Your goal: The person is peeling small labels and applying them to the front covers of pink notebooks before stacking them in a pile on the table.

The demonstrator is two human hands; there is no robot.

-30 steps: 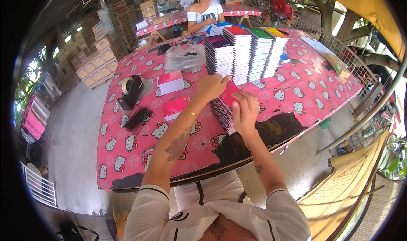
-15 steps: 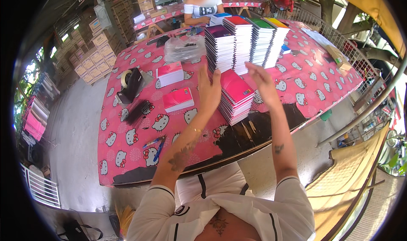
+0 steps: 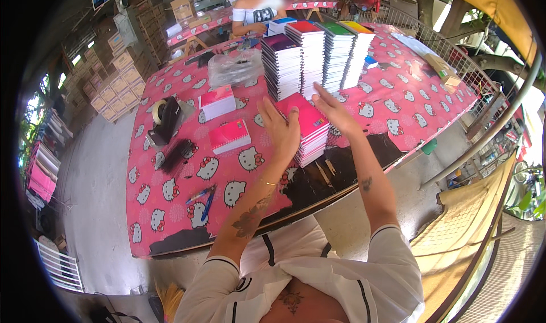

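A short stack of pink spiral notebooks (image 3: 305, 118) stands near the table's front edge. My left hand (image 3: 281, 133) lies along its left side, fingers stretched out and thumb at the top cover's edge. On the far right side, my right hand (image 3: 335, 111) is open, its fingers extended beside the stack; whether it touches is hard to tell. Just behind stand tall piles of spiral notebooks with purple (image 3: 281, 43), red (image 3: 304, 27), green (image 3: 337, 29) and yellow (image 3: 356, 27) covers. Two smaller pink notebook piles (image 3: 230, 135) (image 3: 216, 102) sit to the left.
A black tape dispenser (image 3: 166, 121), a dark brush-like thing (image 3: 177, 155) and pens (image 3: 208, 203) lie on the pink-covered table (image 3: 165, 201). Behind them is a clear plastic bag (image 3: 234, 68). Another person (image 3: 257, 10) sits across the table. Stacked cartons (image 3: 121, 84) stand at left.
Both hands have come in closer to the pink notebook stack, the right one lowering toward its far right side. The view has shifted slightly, moving the table scene leftward.
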